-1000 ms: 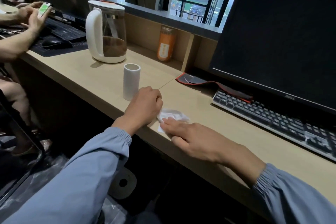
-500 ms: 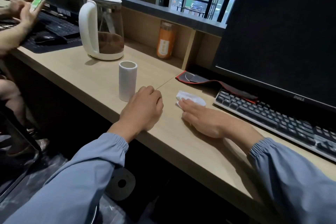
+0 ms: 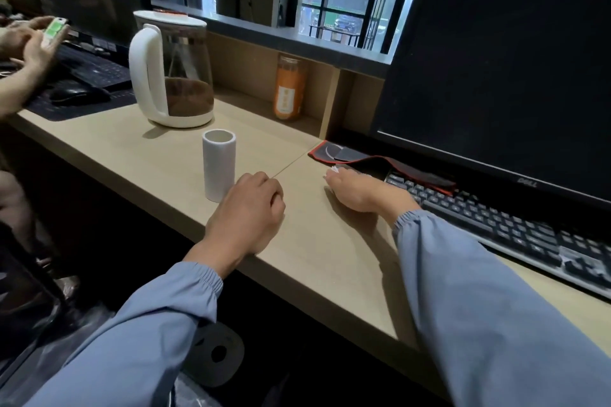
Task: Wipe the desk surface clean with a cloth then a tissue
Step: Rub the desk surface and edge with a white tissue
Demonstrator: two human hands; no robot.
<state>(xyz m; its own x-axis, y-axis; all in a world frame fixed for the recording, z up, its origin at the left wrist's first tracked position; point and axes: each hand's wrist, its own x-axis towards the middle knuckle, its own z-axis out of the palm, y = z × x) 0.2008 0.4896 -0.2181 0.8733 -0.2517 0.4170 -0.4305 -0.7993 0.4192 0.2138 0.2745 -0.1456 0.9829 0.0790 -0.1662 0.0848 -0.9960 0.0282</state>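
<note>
My right hand [image 3: 358,190] lies flat on the light wooden desk [image 3: 317,254], pressing a white tissue [image 3: 334,169] beneath it. Only a small corner of the tissue peeks out past my fingertips, close to the red-edged mouse pad [image 3: 350,155]. My left hand [image 3: 248,215] rests on the desk near its front edge with fingers curled and nothing in it, just right of a white tube [image 3: 219,168].
A black keyboard [image 3: 502,225] and a large dark monitor [image 3: 496,59] stand right of my hand. A white kettle [image 3: 172,76] and an orange jar [image 3: 289,89] sit at the back. Another person's hands [image 3: 26,43] hold a phone at the far left. A tape roll [image 3: 216,353] lies below the desk.
My right hand has slid the tissue away from the front edge toward the mouse pad and keyboard. The tissue is now almost wholly covered. My left hand has stayed put.
</note>
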